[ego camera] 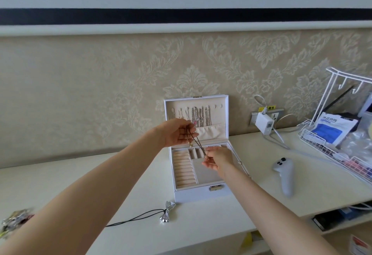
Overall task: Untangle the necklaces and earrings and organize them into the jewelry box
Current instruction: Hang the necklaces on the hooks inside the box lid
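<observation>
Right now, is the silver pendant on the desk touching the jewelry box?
Apart. The head view shows a strip of bare desk between the silver pendant, lying on its black cord, and the front wall of the jewelry box.

A room in a home.
Flowery wallpaper (100,77) covers the wall, a charger (264,122) is plugged in, and a white counter (201,220) holds a jewelry box (201,194) and a wire rack (332,146).

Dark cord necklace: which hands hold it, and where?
Both: left hand pinches the dark cord necklace at its upper end, right hand its lower end.
</observation>
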Motion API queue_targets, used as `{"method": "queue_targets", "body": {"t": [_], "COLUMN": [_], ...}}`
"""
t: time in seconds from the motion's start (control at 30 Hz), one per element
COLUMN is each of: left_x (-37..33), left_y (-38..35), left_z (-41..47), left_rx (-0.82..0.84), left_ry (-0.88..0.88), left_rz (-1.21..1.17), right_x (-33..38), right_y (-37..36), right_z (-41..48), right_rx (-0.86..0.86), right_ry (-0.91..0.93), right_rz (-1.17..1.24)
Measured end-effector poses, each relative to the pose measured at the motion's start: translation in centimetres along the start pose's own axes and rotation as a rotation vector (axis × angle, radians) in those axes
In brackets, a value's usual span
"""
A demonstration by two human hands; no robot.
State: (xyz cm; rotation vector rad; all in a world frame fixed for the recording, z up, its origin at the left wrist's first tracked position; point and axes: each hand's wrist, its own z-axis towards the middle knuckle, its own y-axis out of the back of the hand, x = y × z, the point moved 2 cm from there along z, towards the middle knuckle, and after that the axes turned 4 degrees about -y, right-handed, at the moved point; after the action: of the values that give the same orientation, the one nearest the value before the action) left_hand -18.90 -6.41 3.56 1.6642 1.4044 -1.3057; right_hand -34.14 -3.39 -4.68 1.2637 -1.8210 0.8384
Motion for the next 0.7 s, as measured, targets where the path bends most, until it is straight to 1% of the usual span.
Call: {"method": "queue_targets", "body": {"t": [0.07, 0.13, 0.2, 0.27, 0.3, 0.37, 0.43, 0.53, 0.57, 0.63, 0.7], "left_x": [0.3, 0.7, 1.3, 1.8, 1.9, 2.0, 2.0, 1.6, 1.4, 1.0, 0.8], "left_y": [-0.2, -0.3, -0.4, -0.7, -0.9, -1.3, -1.7, -2.2, -2.2, -1.9, -1.0], "left_z": [0.1, 0.3, 0.8, 1.2, 1.4, 1.6, 1.8, 1.7, 1.6, 1.5, 1.7], "left_rx": [-0.009, -0.022, -0.043, -0.066, -0.069, -0.054, -0.028, -0.023, -0.059, -0.215, -0.388], "left_ry": [0.006, 0.005, -0.009, -0.031, -0.044, -0.059, -0.062, -0.089, -0.104, -0.144, -0.24], "left_rz": [0.005, -0.002, -0.013, -0.02, -0.03, -0.091, -0.163, -0.182, -0.149, 0.003, 0.282], "right_x": [0.1, 1.0, 2.2, 3.3, 3.7, 4.2, 4.6, 5.3, 5.5, 6.1, 6.7], "right_y": [-0.1, -0.3, -0.7, -1.3, -1.7, -2.4, -2.7, -2.5, -2.4, -1.9, -1.3], "right_z": [-0.1, -0.7, -1.9, -2.7, -2.9, -2.8, -2.2, -1.5, -1.4, -1.4, -1.4], "right_rx": [-0.03, -0.079, -0.091, -0.039, 0.005, 0.07, 0.078, 0.063, 0.072, 0.115, 0.182], "right_ry": [0.123, 0.337, 0.54, 0.648, 0.657, 0.607, 0.523, 0.499, 0.493, 0.476, 0.47], "right_rz": [-0.126, -0.262, -0.245, -0.223, -0.249, -0.32, -0.321, -0.269, -0.255, -0.252, -0.307]}}
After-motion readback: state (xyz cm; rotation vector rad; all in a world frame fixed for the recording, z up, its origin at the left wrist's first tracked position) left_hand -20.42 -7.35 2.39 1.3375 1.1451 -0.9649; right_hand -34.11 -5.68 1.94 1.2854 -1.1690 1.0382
